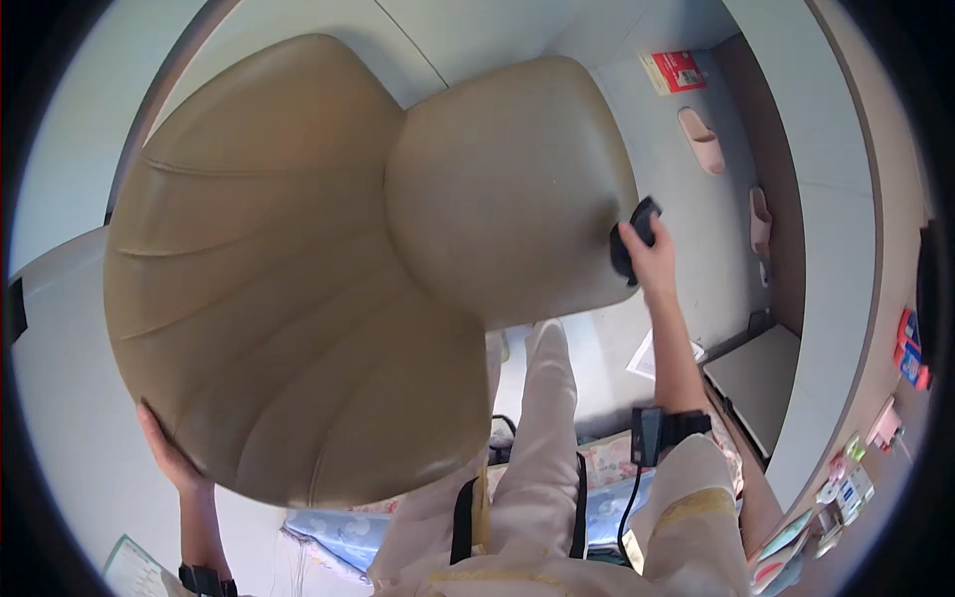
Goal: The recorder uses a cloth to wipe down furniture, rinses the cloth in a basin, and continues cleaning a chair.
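Observation:
A brown leather-look chair fills the middle, with a ribbed, fan-shaped backrest (269, 289) at the left and a smooth rounded seat (507, 189) to its right. My left hand (174, 456) grips the lower left rim of the backrest, its fingers partly hidden by the edge. Against the seat's right edge, my right hand (652, 261) holds a black curved brush-like tool (624, 254). That tool is slightly smeared, so its exact kind is unclear. A black device (649, 436) is strapped to my right forearm, with a cable hanging from it.
Pink slippers (702, 141) and a red-and-white card (678, 73) lie on the floor at upper right. A flat grey panel (761, 383) and a white paper (647, 356) are at lower right. Floral and blue bedding (343, 532) lies below, near my legs. Small items line the right side.

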The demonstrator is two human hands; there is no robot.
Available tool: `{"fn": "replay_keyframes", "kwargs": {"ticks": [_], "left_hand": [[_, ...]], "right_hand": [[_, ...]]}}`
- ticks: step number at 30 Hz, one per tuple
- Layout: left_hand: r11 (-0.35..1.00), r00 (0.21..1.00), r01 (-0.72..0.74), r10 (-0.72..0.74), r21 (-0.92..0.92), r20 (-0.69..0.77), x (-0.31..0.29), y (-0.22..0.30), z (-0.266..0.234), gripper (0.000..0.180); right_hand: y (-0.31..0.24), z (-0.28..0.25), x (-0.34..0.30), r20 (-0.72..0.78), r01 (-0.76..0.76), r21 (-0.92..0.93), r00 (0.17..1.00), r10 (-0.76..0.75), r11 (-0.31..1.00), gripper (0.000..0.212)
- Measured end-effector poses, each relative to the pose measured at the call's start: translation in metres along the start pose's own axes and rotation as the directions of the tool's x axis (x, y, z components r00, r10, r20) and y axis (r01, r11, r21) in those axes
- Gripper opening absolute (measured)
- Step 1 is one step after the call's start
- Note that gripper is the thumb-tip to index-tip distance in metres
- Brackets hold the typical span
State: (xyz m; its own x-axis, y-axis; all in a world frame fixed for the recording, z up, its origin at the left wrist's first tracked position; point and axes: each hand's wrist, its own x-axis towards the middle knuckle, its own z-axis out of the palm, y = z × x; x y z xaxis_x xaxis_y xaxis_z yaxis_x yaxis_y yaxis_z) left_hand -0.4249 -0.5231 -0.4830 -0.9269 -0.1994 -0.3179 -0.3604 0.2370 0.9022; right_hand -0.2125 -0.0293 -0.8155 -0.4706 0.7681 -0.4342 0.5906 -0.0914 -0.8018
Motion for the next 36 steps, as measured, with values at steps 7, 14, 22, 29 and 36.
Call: {"fn": "replay_keyframes", "kwargs": {"ticks": [7,14,22,29,36], "left_hand": [[0.999,0.991,0.026,-0.031,-0.038,-0.127,0.000,-0.007,-0.006,0.056],[0.988,0.906,-0.002,-0.064,-0.156,-0.418,-0.006,-0.001,0.012,0.059],[1.000,0.897,-0.013,0.008,-0.008,-0.442,0.000,-0.011,-0.017,0.064],[0.982,0.897,0.086,-0.150,-0.169,-0.417,-0.004,0.007,-0.007,0.063],[0.999,0.947,-0.025,0.009,-0.046,-0.321,0.001,-0.016,-0.035,0.059]], "right_hand": [[-0.029,0.053,0.114,-0.158,0.058,-0.785,0.944,-0.290,0.616,0.043],[-0.085,0.110,0.140,-0.086,0.217,-0.730,0.911,-0.402,0.648,0.026],[-0.113,0.270,0.070,0.568,0.888,-0.442,0.387,-0.726,0.127,0.018],[-0.130,0.198,0.151,0.630,0.820,-0.562,0.509,-0.587,0.109,0.015],[-0.115,0.109,0.201,0.309,0.432,-0.885,0.824,-0.475,0.173,0.021]]}}
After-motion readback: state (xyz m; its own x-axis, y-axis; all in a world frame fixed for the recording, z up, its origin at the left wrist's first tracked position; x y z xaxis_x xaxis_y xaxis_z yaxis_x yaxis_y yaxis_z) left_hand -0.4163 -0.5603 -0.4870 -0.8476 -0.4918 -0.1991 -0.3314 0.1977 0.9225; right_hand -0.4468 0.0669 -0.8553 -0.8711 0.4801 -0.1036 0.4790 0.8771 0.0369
